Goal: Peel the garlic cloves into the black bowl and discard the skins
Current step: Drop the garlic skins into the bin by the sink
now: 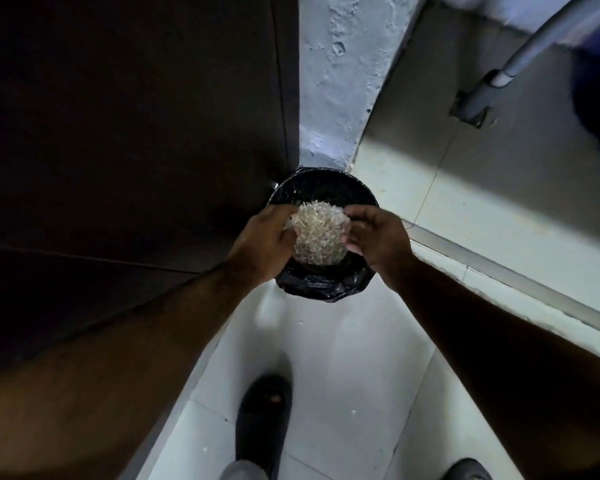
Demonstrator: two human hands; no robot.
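Both hands, left hand (pixel 269 237) and right hand (pixel 378 237), cup garlic skins (pixel 317 233) above the bin's rim (pixel 326 289).

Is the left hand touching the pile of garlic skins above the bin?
Touching. In the head view, the left hand has its fingers against the side of the garlic skins, with no gap, above the bin.

Pale, seemingly off-white garlic skins (pixel 317 233); black bin liner (pixel 323 289) (glossy); whitish floor tiles (pixel 343 358).

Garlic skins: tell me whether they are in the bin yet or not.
Not yet. The garlic skins sit as a clump between both hands, held over the open black-lined bin.
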